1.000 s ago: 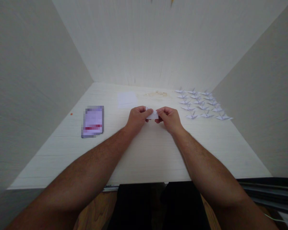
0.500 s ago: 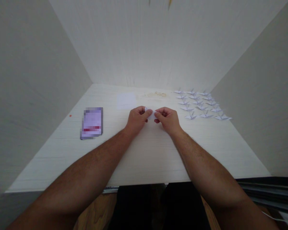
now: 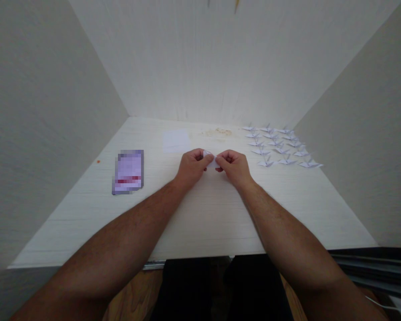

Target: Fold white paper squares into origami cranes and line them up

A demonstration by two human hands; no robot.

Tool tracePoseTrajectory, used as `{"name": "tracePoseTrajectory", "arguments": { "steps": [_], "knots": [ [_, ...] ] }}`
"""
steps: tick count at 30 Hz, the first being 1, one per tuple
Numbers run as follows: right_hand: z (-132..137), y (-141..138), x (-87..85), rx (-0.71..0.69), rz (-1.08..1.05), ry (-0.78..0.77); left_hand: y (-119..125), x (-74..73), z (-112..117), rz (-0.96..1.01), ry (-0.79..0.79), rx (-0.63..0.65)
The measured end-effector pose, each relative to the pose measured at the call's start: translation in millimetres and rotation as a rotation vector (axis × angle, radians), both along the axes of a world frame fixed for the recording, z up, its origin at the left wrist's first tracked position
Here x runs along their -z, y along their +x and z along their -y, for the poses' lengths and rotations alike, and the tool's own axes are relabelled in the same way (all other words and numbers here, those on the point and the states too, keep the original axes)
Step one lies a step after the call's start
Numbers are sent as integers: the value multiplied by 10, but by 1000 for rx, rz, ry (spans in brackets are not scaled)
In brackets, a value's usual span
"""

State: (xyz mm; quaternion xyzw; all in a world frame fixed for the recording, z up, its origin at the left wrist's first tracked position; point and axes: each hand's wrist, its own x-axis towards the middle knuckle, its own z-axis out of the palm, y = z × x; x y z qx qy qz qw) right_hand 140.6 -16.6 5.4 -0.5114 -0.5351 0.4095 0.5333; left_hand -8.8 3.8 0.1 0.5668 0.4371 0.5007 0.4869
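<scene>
Between my hands, just above the white table, is a small folded piece of white paper (image 3: 211, 164). My left hand (image 3: 193, 166) pinches its left side, thumb on top and fingers curled beneath. On the other side my right hand (image 3: 234, 166) grips the paper between thumb and forefinger, the thumb tips almost meeting. Most of the folds are covered by my fingers. Rows of white paper cranes (image 3: 277, 145) stand to the right of my hands. A flat white paper sheet (image 3: 175, 141) lies behind my left hand.
A pixelated purple packet or pad (image 3: 128, 171) lies on the table (image 3: 207, 218) at the left, near a tiny orange spot (image 3: 98, 161). Brownish marks (image 3: 222, 132) stain the back of the tabletop. Pale panels enclose the table at the back and both sides.
My thumbs have shifted slightly on the folded paper and come closer together. A little more of the paper shows below them. Everything else stays in place.
</scene>
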Motion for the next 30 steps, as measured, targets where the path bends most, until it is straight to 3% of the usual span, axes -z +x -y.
{"name": "tracePoseTrajectory", "arguments": {
  "steps": [8,18,30],
  "knots": [
    [-41,20,78,-8,16,37,-6,-28,13,-48,8,14],
    [-18,5,46,-11,12,41,4,-20,17,7,-18,25],
    [17,0,97,48,277,220,21,52,-33,217,-164,53]
  ]
}}
